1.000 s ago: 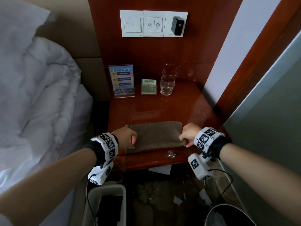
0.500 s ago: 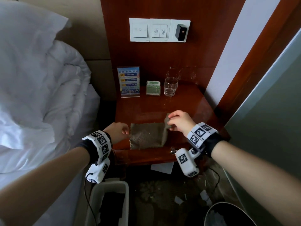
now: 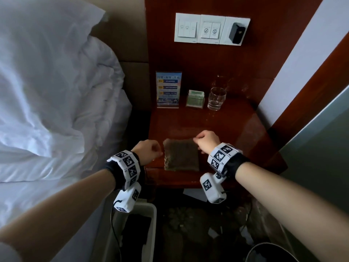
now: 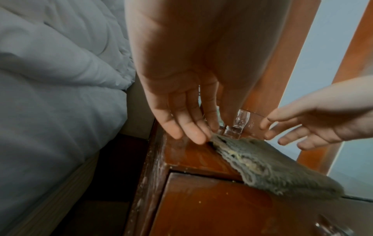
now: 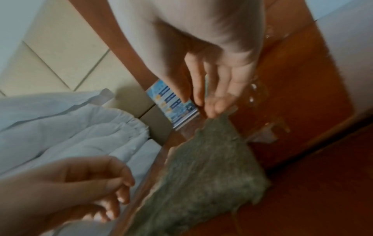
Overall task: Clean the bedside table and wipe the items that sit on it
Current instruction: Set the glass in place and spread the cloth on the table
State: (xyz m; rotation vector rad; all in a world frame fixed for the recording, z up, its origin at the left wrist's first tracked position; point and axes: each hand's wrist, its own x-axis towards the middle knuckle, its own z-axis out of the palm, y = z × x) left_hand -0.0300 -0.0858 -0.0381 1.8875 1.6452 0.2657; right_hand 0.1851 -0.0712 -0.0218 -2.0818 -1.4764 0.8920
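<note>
Your grey cloth [image 3: 181, 156] lies folded at the front edge of the counter [image 3: 236, 129], soft and limp; judged light, it is best taken by a corner or flattened under a palm; your right hand [image 3: 205, 140] pinches its far right corner; your left hand [image 3: 148, 151] hovers loosely curled at the far left corner, fingertips touching the fabric, holding nothing; at the back stands a fragile glass [image 3: 216, 99] with a little clear liquid, beside a clear holder [image 3: 195, 99] of green packets and a sign [image 3: 168, 89].
</note>
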